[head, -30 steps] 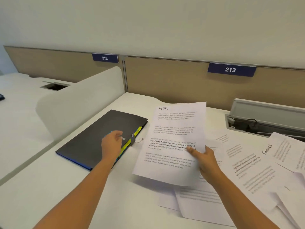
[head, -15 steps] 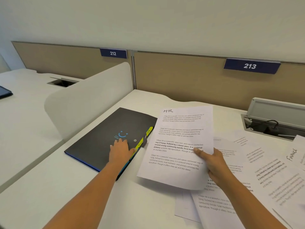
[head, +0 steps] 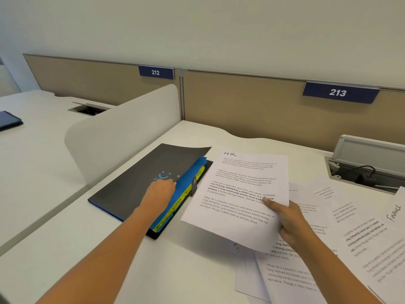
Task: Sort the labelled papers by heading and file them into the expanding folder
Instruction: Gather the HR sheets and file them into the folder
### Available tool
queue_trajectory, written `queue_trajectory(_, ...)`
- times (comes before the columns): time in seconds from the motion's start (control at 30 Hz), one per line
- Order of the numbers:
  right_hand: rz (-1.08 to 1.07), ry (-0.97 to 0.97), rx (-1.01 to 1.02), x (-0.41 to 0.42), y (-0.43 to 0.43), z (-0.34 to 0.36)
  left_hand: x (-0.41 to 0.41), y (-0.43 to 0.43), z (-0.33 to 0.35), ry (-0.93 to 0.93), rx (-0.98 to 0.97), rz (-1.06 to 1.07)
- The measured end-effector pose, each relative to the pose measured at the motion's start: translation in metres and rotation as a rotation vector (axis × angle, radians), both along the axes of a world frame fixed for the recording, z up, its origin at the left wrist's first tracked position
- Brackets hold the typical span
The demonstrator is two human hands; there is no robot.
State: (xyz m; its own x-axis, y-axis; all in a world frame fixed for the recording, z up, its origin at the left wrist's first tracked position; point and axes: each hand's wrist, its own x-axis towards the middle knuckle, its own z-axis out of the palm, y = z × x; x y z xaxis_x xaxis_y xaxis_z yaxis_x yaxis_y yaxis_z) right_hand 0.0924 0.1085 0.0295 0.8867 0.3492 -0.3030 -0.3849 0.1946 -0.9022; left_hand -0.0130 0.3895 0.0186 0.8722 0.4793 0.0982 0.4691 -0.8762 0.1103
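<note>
Watching this remotely, I judge the likeliest slip is a misfile: the yellow tabs (head: 177, 203) along the blue dividers (head: 198, 163) carry handwriting that I can barely read, apart from 1 near the far end that looks like HR, so the HR sheet (head: 238, 189) could go behind the wrong divider if I aim by position alone. The left hand (head: 161, 191) has its fingers curled at the open edge of the expanding folder (head: 131, 183), lifting the dark cover (head: 175, 156), which curls up only at its far corner; if that grip slackens, the cover could flop back over the pockets as the sheet arrives. The right hand (head: 287, 218) pinches the HR sheet by its right edge, thumb on top, holding it in the air just beside the folder; held from 1 side only, the limp paper could buckle or catch on a tab instead of sliding in. Its near edge hangs over the loose papers (head: 295, 277) on the counter (head: 109, 260), so a low sweep could drag 1 along.

As for containers, the folder lies flat on the counter, part open, and I cannot tell whether any pocket holds paper yet. The open cable box (head: 361, 172) at the right holds a black cable and plug. A sheet headed Finance (head: 394, 216) lies well to the right among the unsorted papers
</note>
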Motion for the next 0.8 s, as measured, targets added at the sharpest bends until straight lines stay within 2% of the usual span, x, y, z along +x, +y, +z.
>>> queue_trajectory(0.1,0.058,0.043,0.012,-0.001,0.001,0.007,0.003,0.010,0.004,-0.097,-0.023,0.028)
queue_trajectory(0.3,0.228,0.069,-0.039,-0.011,0.014,0.017,0.001,0.018,0.012,-0.134,0.002,-0.017)
queue_trajectory(0.47,0.249,0.088,-0.041,-0.018,0.037,0.019,0.001,0.023,0.014,-0.121,0.018,-0.107)
queue_trajectory(0.57,0.278,0.098,-0.025,-0.023,0.055,0.021,0.000,0.022,0.012,-0.089,0.089,-0.131)
queue_trajectory(0.7,0.307,0.094,-0.035,-0.032,0.079,0.020,-0.001,0.014,0.011,0.057,0.176,-0.147)
queue_trajectory(0.8,0.245,-0.001,-0.126,-0.041,0.095,0.014,-0.007,0.005,0.012,-0.015,0.304,-0.236)
